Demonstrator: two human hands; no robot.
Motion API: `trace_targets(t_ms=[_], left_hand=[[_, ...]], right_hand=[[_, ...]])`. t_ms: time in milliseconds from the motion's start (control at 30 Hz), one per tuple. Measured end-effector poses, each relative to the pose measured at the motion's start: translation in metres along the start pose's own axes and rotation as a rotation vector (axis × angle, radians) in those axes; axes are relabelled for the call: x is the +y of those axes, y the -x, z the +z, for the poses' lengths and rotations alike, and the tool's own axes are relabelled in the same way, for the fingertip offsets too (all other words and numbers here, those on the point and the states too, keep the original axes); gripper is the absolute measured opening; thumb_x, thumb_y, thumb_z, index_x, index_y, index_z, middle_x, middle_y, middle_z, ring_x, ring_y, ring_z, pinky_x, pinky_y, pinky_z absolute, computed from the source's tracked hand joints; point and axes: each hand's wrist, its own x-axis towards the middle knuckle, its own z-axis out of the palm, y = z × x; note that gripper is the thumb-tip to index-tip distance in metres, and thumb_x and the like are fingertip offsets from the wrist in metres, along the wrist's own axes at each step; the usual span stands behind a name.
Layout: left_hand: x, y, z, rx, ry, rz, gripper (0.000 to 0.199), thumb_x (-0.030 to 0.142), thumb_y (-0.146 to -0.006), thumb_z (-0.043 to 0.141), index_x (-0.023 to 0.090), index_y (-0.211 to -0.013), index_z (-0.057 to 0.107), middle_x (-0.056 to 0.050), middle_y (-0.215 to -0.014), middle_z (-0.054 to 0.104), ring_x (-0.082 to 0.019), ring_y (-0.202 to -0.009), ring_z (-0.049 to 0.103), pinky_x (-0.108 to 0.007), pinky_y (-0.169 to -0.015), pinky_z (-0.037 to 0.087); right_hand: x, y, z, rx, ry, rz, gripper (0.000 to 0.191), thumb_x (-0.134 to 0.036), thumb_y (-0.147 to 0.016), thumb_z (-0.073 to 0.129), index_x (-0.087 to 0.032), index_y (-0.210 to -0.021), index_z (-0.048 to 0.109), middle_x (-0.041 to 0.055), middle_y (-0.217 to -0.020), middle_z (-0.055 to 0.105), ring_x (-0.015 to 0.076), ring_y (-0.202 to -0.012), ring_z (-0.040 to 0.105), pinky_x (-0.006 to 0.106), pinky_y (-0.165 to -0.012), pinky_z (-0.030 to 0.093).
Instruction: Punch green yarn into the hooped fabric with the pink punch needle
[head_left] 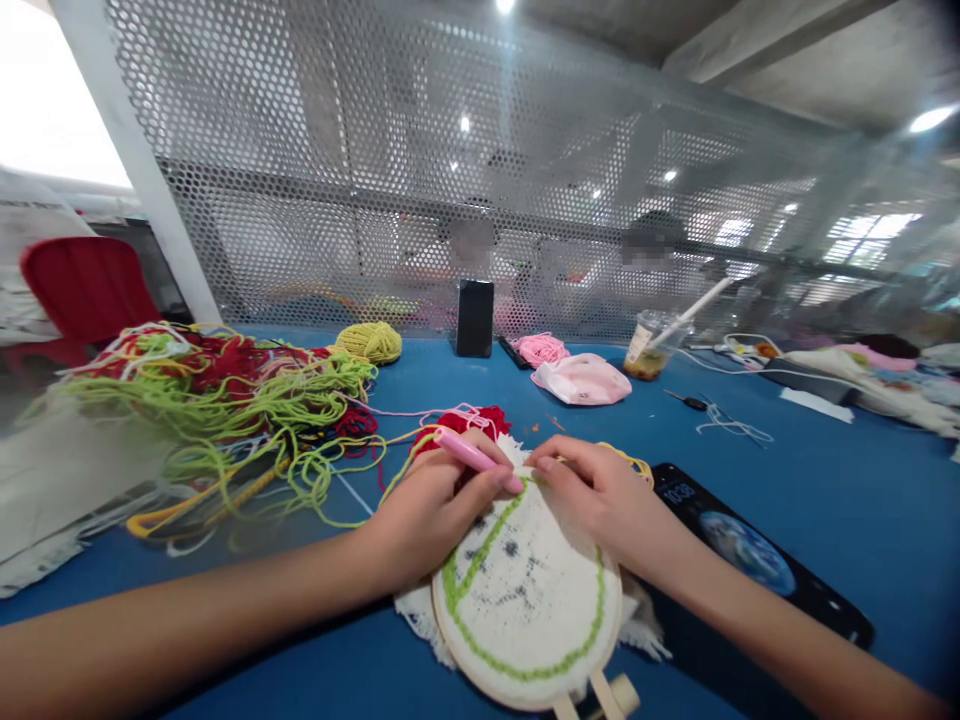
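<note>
A round hoop (525, 693) stretches white cloth (547, 610) with a green yarn outline and dark printed marks. My left hand (442, 500) grips a pink pen-shaped tool (469, 452), its lower end close to the green line near the top of the cloth. On the upper right of the hoop lies my right hand (592, 490), its thumb and forefinger pressed together at the cloth's edge. Whatever is between those fingertips is too small to make out. Green yarn (322, 480) trails from the pile on the left toward my left hand.
Tangled yarn (217, 390) covers the table's left side. A yellow ball (369, 342), a black upright object (475, 318), pink yarn (542, 349), a pink bag (583, 379) and a cup (651, 345) stand behind. Right of the hoop are a phone (750, 550) and small scissors (690, 402).
</note>
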Motion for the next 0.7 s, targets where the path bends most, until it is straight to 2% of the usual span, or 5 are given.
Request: trace_targets(t_ms=[133, 233, 333, 567, 700], left_hand=[[-0.005, -0.002, -0.004, 0.114, 0.013, -0.101, 0.030, 0.030, -0.084, 0.043, 0.015, -0.065, 0.060, -0.002, -0.071, 0.054, -0.010, -0.055, 0.043, -0.021, -0.047, 0.033], [-0.008, -0.003, -0.005, 0.147, 0.019, -0.128, 0.031, 0.033, -0.084, 0.043, 0.014, -0.064, 0.058, -0.001, -0.068, 0.052, -0.009, -0.051, 0.039, -0.020, -0.044, 0.030], [-0.009, -0.004, -0.005, 0.160, 0.039, -0.125, 0.029, 0.032, -0.084, 0.043, 0.013, -0.066, 0.057, -0.002, -0.068, 0.052, -0.009, -0.050, 0.038, -0.019, -0.041, 0.028], [-0.006, -0.004, -0.006, 0.165, 0.077, -0.073, 0.029, 0.028, -0.084, 0.044, 0.015, -0.061, 0.057, -0.003, -0.074, 0.054, -0.010, -0.059, 0.045, -0.021, -0.050, 0.036], [-0.004, 0.000, -0.006, 0.114, 0.069, -0.045, 0.028, 0.027, -0.085, 0.043, 0.016, -0.067, 0.061, -0.003, -0.075, 0.057, -0.012, -0.064, 0.049, -0.022, -0.057, 0.039]], right_hand=[[0.009, 0.000, -0.015, 0.040, 0.125, 0.003, 0.024, -0.041, -0.083, 0.040, -0.021, -0.083, 0.053, 0.0020, -0.074, 0.060, 0.0137, -0.062, 0.050, 0.025, -0.052, 0.033], [0.016, 0.004, -0.022, -0.131, 0.230, 0.001, 0.030, -0.045, -0.080, 0.042, -0.020, -0.067, 0.055, 0.0013, -0.061, 0.058, 0.0133, -0.052, 0.047, 0.025, -0.045, 0.029], [0.020, 0.005, -0.019, -0.237, 0.149, -0.019, 0.027, -0.039, -0.082, 0.041, -0.020, -0.069, 0.057, 0.0026, -0.067, 0.061, 0.0140, -0.056, 0.051, 0.025, -0.047, 0.033], [0.017, -0.005, -0.005, -0.014, -0.189, 0.082, 0.023, -0.031, -0.086, 0.034, -0.021, -0.095, 0.053, 0.0044, -0.092, 0.062, 0.0158, -0.078, 0.056, 0.027, -0.065, 0.044], [0.018, -0.008, -0.010, -0.066, -0.256, -0.005, 0.025, -0.029, -0.086, 0.035, -0.020, -0.097, 0.056, 0.0043, -0.095, 0.062, 0.0164, -0.084, 0.056, 0.029, -0.071, 0.044]])
